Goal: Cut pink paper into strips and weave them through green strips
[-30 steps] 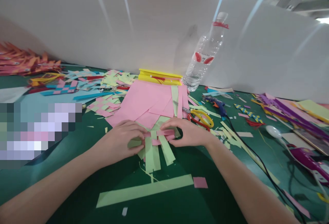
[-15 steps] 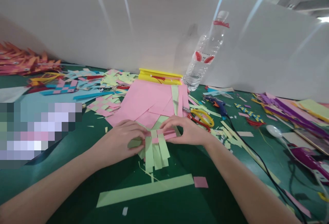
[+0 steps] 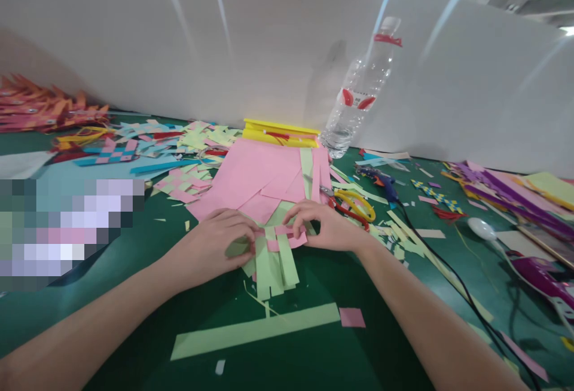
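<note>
Between my hands is a small weave of light green paper strips (image 3: 271,265) with pink paper strips (image 3: 293,238) running across them. My left hand (image 3: 215,244) is closed in a pinch on the left edge of the weave. On the other side, my right hand (image 3: 325,226) pinches the right ends of the pink strips, which bend a little. The green strips hang loose toward me, fanned out. Behind the weave lie pink paper sheets (image 3: 255,170). Nearer to me, a long green strip (image 3: 255,331) lies on the table beside a small pink piece (image 3: 352,317).
Scissors with yellow and red handles (image 3: 354,205) lie right of the pink sheets. A water bottle (image 3: 359,98) leans against the wall. A blue glue gun (image 3: 381,182) trails a black cord. Paper scraps (image 3: 210,134) and a purple device (image 3: 542,280) are farther out.
The free right ends of the pink strips have bent and shifted slightly under my right fingers. The green strips have swung a little. My left hand keeps its grip.
</note>
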`<state>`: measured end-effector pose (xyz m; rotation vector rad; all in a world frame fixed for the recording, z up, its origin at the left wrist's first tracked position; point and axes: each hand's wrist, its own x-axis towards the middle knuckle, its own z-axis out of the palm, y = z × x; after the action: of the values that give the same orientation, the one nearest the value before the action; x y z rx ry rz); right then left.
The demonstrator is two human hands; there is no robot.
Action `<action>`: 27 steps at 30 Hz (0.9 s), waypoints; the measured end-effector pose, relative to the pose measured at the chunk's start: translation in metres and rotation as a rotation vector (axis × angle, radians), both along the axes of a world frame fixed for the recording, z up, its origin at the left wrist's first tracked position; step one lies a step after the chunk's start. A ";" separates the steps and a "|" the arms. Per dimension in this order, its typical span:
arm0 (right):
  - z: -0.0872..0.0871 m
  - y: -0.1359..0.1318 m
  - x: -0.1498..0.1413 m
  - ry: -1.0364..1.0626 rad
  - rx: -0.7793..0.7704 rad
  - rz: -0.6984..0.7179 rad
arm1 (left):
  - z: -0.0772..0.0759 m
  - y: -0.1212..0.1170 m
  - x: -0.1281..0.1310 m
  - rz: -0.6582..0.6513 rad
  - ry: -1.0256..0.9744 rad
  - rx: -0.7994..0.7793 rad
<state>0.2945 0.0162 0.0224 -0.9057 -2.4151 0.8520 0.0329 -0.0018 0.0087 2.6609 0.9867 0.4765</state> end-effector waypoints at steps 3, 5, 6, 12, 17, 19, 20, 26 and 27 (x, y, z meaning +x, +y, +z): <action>-0.002 0.001 0.000 -0.022 0.041 -0.005 | -0.001 0.000 -0.001 -0.007 0.017 -0.001; -0.003 0.002 0.000 -0.032 0.063 -0.003 | -0.001 0.000 -0.001 -0.010 0.029 0.000; -0.004 0.003 0.000 -0.036 0.072 0.000 | -0.001 0.000 -0.001 -0.011 0.032 0.002; -0.005 0.002 -0.003 -0.029 0.088 0.020 | 0.000 0.000 -0.001 -0.030 0.021 0.018; -0.004 0.000 -0.003 -0.035 0.068 0.005 | -0.001 0.000 -0.001 -0.030 0.019 0.022; -0.004 0.001 -0.002 -0.034 0.061 -0.009 | -0.001 0.000 -0.001 -0.024 0.021 0.015; -0.003 0.001 -0.002 -0.023 0.059 -0.021 | -0.001 0.000 -0.002 -0.017 0.022 0.010; 0.001 0.003 0.001 0.018 0.057 -0.076 | 0.001 -0.002 -0.002 0.011 0.018 0.001; 0.002 0.002 0.001 0.006 0.057 -0.072 | 0.001 -0.003 -0.001 0.005 0.019 0.001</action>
<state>0.2955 0.0182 0.0240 -0.9610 -2.3733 0.7545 0.0315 -0.0048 0.0099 2.6694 0.9996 0.4541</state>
